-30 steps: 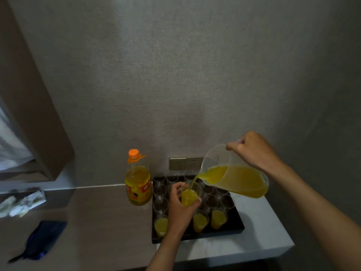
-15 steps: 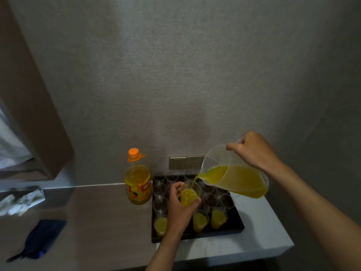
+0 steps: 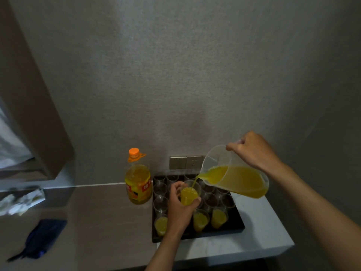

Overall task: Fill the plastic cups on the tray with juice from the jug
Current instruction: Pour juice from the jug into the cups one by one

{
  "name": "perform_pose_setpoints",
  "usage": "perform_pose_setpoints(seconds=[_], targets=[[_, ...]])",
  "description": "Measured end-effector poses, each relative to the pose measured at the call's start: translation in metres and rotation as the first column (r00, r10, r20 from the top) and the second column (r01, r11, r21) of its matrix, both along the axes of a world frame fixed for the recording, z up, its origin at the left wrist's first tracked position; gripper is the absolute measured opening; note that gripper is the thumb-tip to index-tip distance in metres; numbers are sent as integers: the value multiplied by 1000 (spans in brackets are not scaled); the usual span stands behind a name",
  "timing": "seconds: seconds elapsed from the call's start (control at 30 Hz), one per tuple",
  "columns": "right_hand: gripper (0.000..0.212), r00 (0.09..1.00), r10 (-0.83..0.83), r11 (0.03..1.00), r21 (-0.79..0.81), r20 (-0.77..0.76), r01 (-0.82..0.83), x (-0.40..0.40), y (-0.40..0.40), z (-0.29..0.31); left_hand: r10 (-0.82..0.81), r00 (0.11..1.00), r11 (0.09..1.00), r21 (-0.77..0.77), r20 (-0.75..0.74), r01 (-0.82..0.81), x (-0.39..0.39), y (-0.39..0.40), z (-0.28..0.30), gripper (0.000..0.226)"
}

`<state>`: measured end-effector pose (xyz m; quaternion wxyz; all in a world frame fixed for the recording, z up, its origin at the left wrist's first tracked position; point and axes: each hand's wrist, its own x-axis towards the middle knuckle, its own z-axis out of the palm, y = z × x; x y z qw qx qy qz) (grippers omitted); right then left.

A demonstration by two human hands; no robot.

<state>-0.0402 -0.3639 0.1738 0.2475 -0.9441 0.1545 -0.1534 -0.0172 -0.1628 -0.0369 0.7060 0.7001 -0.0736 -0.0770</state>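
At lower centre of the frame, the left hand (image 3: 180,207) holds a plastic cup (image 3: 189,195) lifted above the black tray (image 3: 237,225), seemingly to catch the thin stream from the jug (image 3: 235,178) gripped and tipped by the right hand (image 3: 254,151).

Clear plastic jug (image 3: 234,173) & cups (image 3: 160,190), matt black tray (image 3: 237,225), textured wall (image 3: 175,75).

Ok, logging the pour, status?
Left hand grips cup above tray. Right hand tilts jug, juice streaming in. Nothing in the way.
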Motion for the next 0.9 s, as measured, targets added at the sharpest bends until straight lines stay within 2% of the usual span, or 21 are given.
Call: perform_pose_setpoints(seconds=[0.9], targets=[[44,1000,11,1000,12,-22,-11,7,7,-4,4,1000,1000,-8,1,-4,3,5,-1,58]])
